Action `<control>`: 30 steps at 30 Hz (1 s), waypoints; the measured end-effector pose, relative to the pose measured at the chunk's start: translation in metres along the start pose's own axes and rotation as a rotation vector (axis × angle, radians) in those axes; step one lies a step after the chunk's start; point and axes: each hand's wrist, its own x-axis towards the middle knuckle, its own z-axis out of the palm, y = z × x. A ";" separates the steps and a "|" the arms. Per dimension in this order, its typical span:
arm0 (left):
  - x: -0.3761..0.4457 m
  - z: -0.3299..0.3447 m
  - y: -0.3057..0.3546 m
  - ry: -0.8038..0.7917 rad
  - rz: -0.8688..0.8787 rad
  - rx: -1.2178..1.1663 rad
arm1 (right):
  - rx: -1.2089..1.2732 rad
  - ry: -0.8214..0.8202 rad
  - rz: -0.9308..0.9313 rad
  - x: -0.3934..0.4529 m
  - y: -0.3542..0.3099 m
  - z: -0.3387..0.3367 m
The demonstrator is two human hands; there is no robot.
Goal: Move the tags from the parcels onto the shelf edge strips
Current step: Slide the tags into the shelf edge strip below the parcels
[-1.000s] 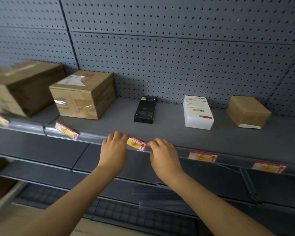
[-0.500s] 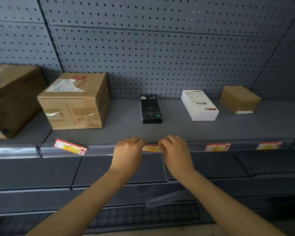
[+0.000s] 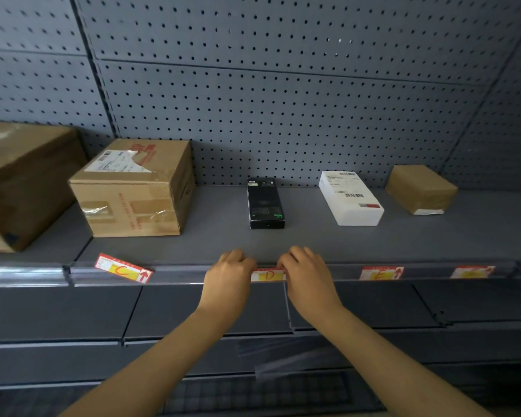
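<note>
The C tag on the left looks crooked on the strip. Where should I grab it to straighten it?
Pinch the C tag at its raised left end, coming from the front and above. It lies tilted, that corner up over the shelf edge and the arrow end low on the strip, so the high end probably offers a free edge for a grip.

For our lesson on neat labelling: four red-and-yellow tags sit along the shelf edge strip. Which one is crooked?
The tag marked C, leftmost, below the taped cardboard box. It slants across the strip; the other three lie level along it.
</note>
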 end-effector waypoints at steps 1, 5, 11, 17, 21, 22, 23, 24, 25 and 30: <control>0.000 -0.002 0.003 -0.014 0.002 0.003 | -0.008 -0.001 -0.006 0.000 0.001 0.000; -0.002 -0.008 0.011 -0.033 0.010 0.068 | 0.000 0.023 -0.007 -0.003 0.002 0.002; 0.001 0.002 0.005 -0.025 -0.034 0.067 | 0.018 0.021 -0.035 0.001 0.003 -0.001; -0.004 0.003 0.009 -0.038 -0.033 0.092 | -0.060 -0.011 -0.040 -0.006 -0.006 -0.002; -0.012 0.002 0.004 -0.040 -0.056 0.102 | -0.068 -0.012 -0.074 -0.012 -0.020 0.000; -0.015 0.001 0.001 -0.034 -0.069 0.105 | -0.060 -0.018 -0.085 -0.012 -0.024 0.002; -0.019 -0.001 -0.002 -0.025 -0.081 0.102 | -0.046 -0.022 -0.097 -0.011 -0.028 0.004; -0.023 -0.003 -0.006 -0.012 -0.091 0.095 | -0.032 -0.025 -0.111 -0.010 -0.032 0.006; -0.028 -0.005 -0.010 -0.005 -0.099 0.087 | -0.022 -0.018 -0.128 -0.009 -0.038 0.008; -0.052 -0.016 -0.038 -0.019 -0.126 0.096 | 0.039 0.022 -0.207 -0.009 -0.082 0.024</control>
